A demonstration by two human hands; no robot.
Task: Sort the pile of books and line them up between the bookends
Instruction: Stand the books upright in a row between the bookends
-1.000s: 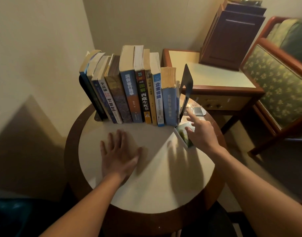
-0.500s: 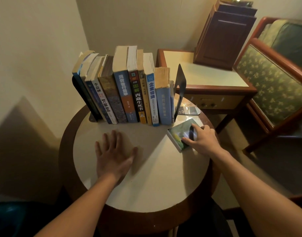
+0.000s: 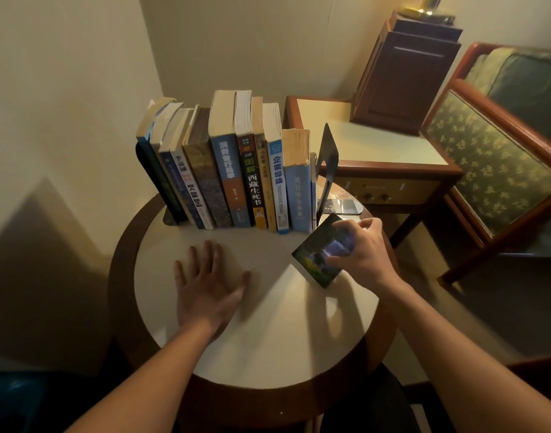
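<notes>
A row of several books stands upright on the round table, between a black bookend at the left and a black bookend at the right. The left books lean left. My right hand grips a small dark-covered book and holds it tilted, its near edge raised off the table, just in front of the right bookend. My left hand rests flat on the tabletop in front of the row, fingers straight.
A square side table with a dark wooden box stands behind on the right. An armchair with patterned cushions is at the far right. A wall runs close along the left. A flat leaflet lies behind the right bookend.
My right hand dropped from the right bookend onto the small book, gripped it and tilted it up off the table. My left hand stayed flat on the table.
</notes>
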